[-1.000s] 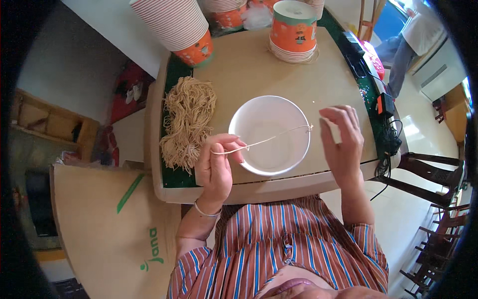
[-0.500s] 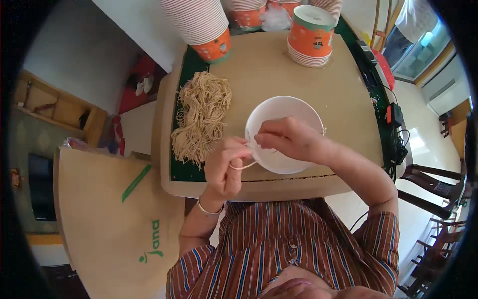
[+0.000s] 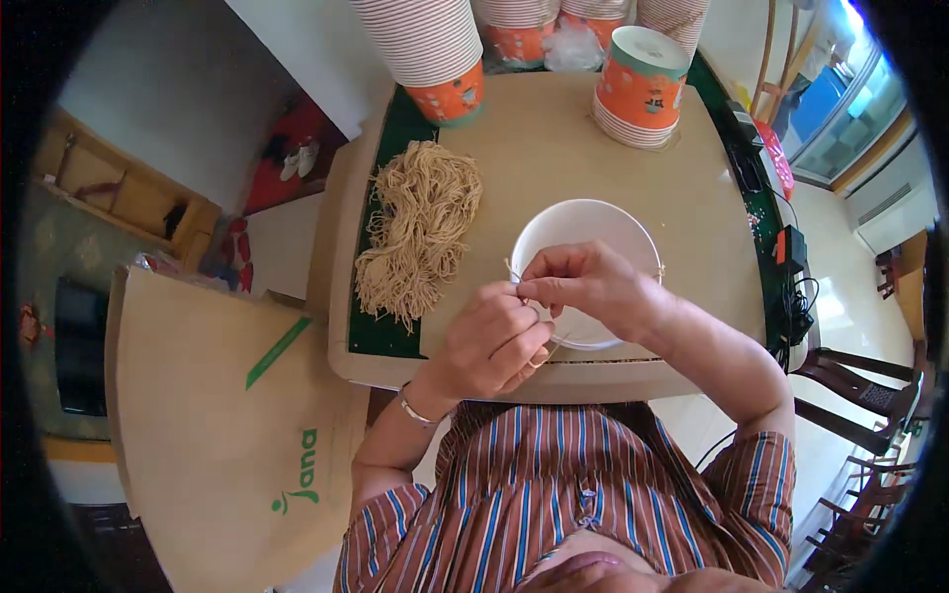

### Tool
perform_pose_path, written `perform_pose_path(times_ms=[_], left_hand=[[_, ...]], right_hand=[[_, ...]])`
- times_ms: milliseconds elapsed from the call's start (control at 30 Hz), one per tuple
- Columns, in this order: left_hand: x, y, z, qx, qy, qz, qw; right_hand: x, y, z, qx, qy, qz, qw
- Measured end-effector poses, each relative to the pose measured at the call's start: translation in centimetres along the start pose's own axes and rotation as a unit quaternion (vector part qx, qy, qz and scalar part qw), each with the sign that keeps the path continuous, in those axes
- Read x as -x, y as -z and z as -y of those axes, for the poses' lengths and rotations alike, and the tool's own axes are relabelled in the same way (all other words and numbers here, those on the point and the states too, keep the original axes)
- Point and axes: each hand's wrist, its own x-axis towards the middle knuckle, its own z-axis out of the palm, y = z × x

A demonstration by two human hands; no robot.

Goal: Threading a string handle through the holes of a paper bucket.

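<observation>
Here is a shaggy heap of beige twisted cord (image 3: 420, 232), soft and tangled, on the table's left, lying partly on a flat, matte brown cardboard sheet (image 3: 563, 138) and partly on a dark green surface (image 3: 381, 339). Just to its right sits a smooth, round white bucket (image 3: 593, 222), its rim a clean circle, with a small cord knot (image 3: 661, 272) at its right edge. Containers next: the bucket shows bare white wall inside, the right hand covering part of it. Farther back, an orange-and-green stack of paper buckets (image 3: 643, 94) stands upside down, rims nested at the bottom; the taller, ribbed-looking stack (image 3: 445, 99) to its left stands upright, bucket inside bucket. Between them, behind, sits a crumpled clear plastic bag (image 3: 573, 47). And now the fingers, all action at the bucket's left rim: the left hand (image 3: 494, 341) is curled nearly closed on a thin pale cord (image 3: 539, 364), which loops out past its lower fingers. The right hand (image 3: 593, 287) reaches over the bucket, thumb and index finger pinched tight on the cord, fingertips meeting the left hand's, a short end poking up beside the rim.
</observation>
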Motion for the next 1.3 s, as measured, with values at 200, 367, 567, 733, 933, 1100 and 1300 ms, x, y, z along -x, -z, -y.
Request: perform_pose_path(times_ms=[200, 367, 567, 733, 933, 1100, 1300], left_hand=[[0.5, -0.3, -0.2, -0.009, -0.005, 0.027, 1.000], [0.8, -0.4, -0.3, -0.010, -0.005, 0.030, 0.999], [1.0, -0.4, -0.4, -0.019, -0.004, 0.033, 0.999], [2.1, -0.1, -0.6, -0.058, 0.003, 0.011, 0.998], [2.1, 1.8, -0.9, 0.006, 0.183, -0.100, 0.978], [0.7, 1.3, -0.3, 0.062, 0.298, -0.073, 0.950], [-0.3, 0.6, -0.8, 0.082, 0.363, -0.073, 0.925]], right_hand=[[0.2, -0.4, -0.4, -0.094, 0.015, -0.015, 0.995], [-0.1, -0.2, -1.0, -0.084, 0.015, -0.015, 0.996], [-0.1, -0.5, -0.9, -0.069, 0.015, -0.028, 0.997], [0.1, -0.9, -0.6, -0.100, 0.004, -0.067, 0.993], [0.9, -2.0, 0.6, -0.075, 0.026, -0.085, 0.993], [1.3, -3.3, 0.2, 0.035, 0.070, -0.115, 0.990], [1.4, -3.9, -0.8, 0.109, 0.109, -0.130, 0.980]])
